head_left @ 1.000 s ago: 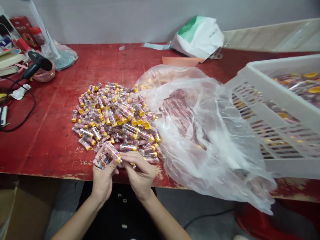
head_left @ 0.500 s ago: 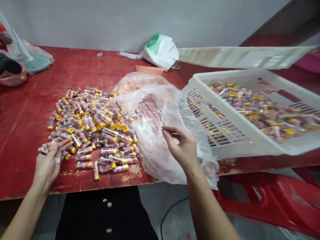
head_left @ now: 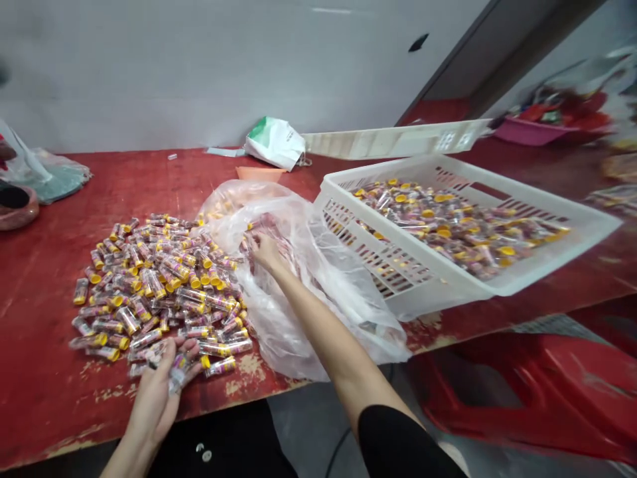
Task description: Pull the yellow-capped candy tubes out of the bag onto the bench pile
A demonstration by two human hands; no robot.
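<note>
A second ago both hands met over the pile of capped tubes (head_left: 164,272); now we find the right hand (head_left: 261,252) at the plastic bag (head_left: 269,318), fingertips bunched against reddish contents (head_left: 284,244), grip unclear to us. Left hand (head_left: 156,401), fingers curled loosely around small printed pieces (head_left: 180,368), sits by the table's (head_left: 40,385) front edge; work, we judge, has turned bagward.

I can read no word, number or brand anywhere. The white and green bag (head_left: 275,143) at the back edge of the table (head_left: 40,265) carries dark print too small for me to make out. The tubes (head_left: 152,282) heaped toward the front edge bear purple print, too blurred to read.
</note>
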